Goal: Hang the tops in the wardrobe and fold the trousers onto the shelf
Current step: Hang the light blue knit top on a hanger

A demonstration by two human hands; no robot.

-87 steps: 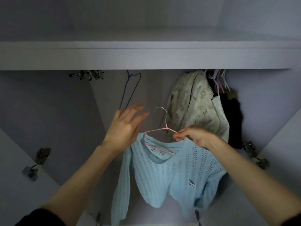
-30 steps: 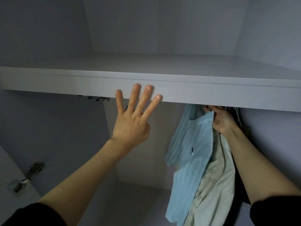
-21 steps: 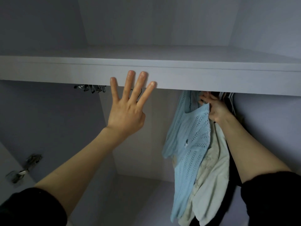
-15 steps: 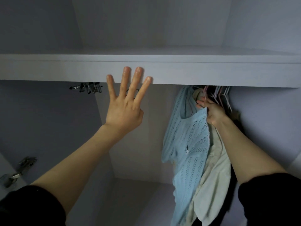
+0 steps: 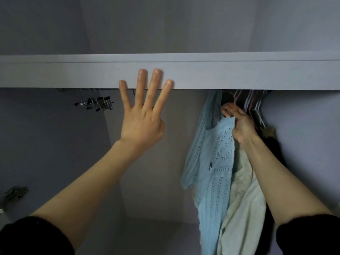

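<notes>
My left hand [image 5: 142, 126] is spread flat, fingertips against the shelf [image 5: 239, 74] edge. My right hand [image 5: 239, 124] pinches the blue top [image 5: 215, 162] at its shoulder, up under the shelf beside a pale top [image 5: 244, 196]. The rail and hanger hooks [image 5: 252, 102] are mostly hidden behind the shelf.

The shelf [image 5: 239, 74] is smooth, matt, pale laminate board. Below it, the light blue top [image 5: 215, 162] is open-knit cloth with rows of small holes; beside it hangs cream cloth [image 5: 244, 196], smoother. Left, shiny metal clips [image 5: 97, 103].
</notes>
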